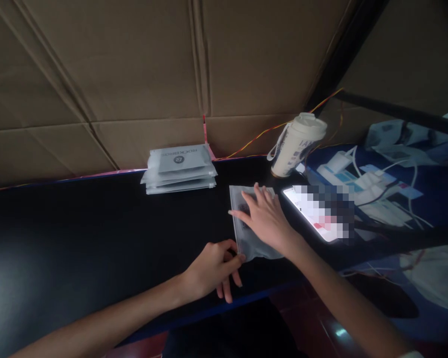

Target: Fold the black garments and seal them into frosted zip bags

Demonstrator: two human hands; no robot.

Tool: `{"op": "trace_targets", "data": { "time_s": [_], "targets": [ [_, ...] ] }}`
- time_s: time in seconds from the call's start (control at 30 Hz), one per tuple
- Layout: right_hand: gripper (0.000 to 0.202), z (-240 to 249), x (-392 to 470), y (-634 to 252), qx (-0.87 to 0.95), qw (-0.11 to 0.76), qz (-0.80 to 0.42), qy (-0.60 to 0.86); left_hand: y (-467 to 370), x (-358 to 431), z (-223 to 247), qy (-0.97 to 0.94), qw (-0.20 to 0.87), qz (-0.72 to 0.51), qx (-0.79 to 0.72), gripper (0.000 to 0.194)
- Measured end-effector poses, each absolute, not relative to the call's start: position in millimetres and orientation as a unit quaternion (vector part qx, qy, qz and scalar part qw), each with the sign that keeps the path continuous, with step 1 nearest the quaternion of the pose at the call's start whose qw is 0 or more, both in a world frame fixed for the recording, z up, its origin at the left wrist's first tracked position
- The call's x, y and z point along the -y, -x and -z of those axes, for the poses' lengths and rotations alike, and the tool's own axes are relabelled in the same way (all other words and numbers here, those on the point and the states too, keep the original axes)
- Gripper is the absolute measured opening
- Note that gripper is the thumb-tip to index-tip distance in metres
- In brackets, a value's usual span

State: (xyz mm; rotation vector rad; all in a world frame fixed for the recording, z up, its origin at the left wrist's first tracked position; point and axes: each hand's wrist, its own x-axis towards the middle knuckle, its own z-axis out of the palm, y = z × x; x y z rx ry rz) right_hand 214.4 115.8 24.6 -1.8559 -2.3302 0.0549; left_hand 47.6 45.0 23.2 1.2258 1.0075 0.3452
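Observation:
A frosted zip bag (pixel 259 246) with something dark inside lies flat on the black table (pixel 97 238). My left hand (pixel 218 268) pinches the bag's near left corner between thumb and forefinger, the other fingers hanging below. Spread across the upper part of the bag, my right hand (pixel 263 216) rests palm down with its fingers apart. Farther back and to the left stands a stack of several similar frosted bags (pixel 181 169), the top one printed with dark lettering and a round logo.
Right of the bag lies a lit phone (pixel 309 214), partly pixelated. A white lidded cup (pixel 298 144) stands behind it. White chargers and cables (pixel 373 184) crowd the right side, near dark metal bars. A cardboard wall (pixel 134 74) rises behind the table.

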Motion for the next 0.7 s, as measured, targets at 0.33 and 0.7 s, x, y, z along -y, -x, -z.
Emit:
{"op": "trace_targets", "data": {
  "time_s": [0.33, 0.7],
  "targets": [
    [0.08, 0.1, -89.9, -215.6, 0.763, 0.057, 0.001, 0.644, -47.3, -45.2, -19.6, -0.559, 0.681, -0.158, -0.447, 0.025],
    [0.062, -14.5, -107.4, -241.7, 0.841, 0.047, -0.056, 0.536, -45.7, -41.5, -15.7, -0.581, 0.671, -0.179, -0.424, 0.044]
  ]
}}
